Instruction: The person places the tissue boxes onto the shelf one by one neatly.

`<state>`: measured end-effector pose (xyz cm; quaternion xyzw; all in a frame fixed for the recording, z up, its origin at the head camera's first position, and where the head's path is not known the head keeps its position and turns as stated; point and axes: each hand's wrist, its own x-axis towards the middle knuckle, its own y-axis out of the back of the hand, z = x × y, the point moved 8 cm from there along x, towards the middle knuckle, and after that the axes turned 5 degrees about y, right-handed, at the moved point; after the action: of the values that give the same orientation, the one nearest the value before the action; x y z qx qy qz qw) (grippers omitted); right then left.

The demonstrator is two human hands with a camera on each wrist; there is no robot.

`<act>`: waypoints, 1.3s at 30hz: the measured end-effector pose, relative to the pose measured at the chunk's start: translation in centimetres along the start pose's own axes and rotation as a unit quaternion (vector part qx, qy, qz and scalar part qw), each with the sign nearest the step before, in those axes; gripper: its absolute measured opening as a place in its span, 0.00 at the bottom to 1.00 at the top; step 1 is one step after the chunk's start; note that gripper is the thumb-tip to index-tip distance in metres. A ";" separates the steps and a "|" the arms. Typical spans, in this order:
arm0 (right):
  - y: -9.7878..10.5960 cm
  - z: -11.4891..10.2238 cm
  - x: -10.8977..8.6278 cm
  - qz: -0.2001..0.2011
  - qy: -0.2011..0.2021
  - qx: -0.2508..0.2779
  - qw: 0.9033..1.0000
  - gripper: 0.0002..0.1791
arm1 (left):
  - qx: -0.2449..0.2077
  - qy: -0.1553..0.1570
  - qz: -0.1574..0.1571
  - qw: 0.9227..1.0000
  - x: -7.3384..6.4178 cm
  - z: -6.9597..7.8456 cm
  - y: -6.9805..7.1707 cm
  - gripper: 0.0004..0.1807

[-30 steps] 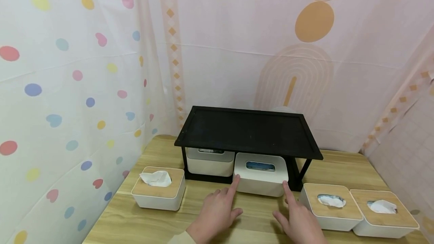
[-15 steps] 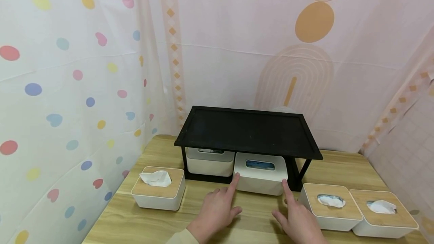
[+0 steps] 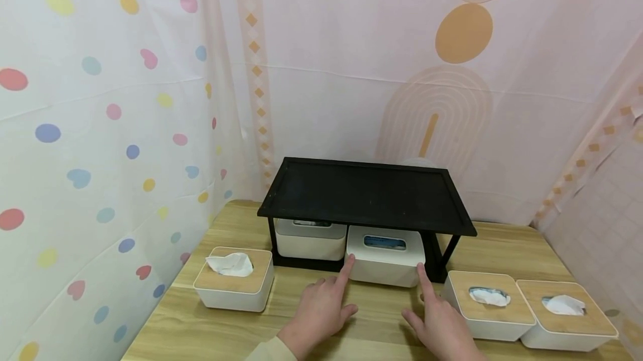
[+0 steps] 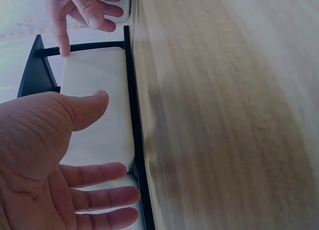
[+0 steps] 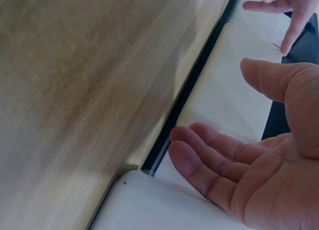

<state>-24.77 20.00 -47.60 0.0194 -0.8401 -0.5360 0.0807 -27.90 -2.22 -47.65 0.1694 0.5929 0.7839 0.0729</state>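
A white tissue box (image 3: 384, 272) with an oval slot on top stands under the front edge of the black two-tier rack (image 3: 366, 191). My left hand (image 3: 318, 308) has its index fingertip at the box's front left corner. At the front right corner is the extended index finger of my right hand (image 3: 444, 322). Both thumbs point inward, off the box. In the left wrist view the other fingers of the left hand (image 4: 45, 150) lie loose before the white box front (image 4: 94, 75). The right hand (image 5: 259, 160) looks similarly relaxed in the right wrist view.
Another white tissue box (image 3: 311, 241) sits under the rack on the left. A wooden-lidded tissue box (image 3: 233, 283) stands on the table (image 3: 372, 344) to the left. Two more, a nearer one (image 3: 489, 305) and an outer one (image 3: 567, 316), stand side by side at right.
The middle white box has slid slightly back under the rack. Both index fingers have moved forward with it, staying at its front corners.
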 end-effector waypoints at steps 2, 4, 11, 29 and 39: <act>0.0 0.0 0.0 0.001 0.001 0.000 1.000 0.58 | 0.001 0.001 0.000 1.000 0.0 0.0 0.0 0.58; 0.0 0.0 0.1 0.000 0.001 0.001 1.000 0.58 | 0.001 0.003 -0.002 1.000 0.0 0.0 -0.1 0.58; 0.0 0.1 0.1 0.002 0.001 0.001 1.000 0.58 | 0.004 0.007 -0.009 1.000 0.1 0.0 -0.3 0.58; -0.1 0.3 0.8 -0.013 -0.010 0.016 1.000 0.59 | -0.004 0.004 -0.003 1.000 0.7 0.0 -0.5 0.59; -0.2 0.2 1.2 -0.005 0.000 0.023 1.000 0.60 | -0.002 0.002 0.004 1.000 0.8 0.2 -0.2 0.59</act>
<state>-25.98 19.95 -47.73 0.0251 -0.8519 -0.5173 0.0778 -28.59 -1.71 -47.59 0.1697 0.5906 0.7859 0.0691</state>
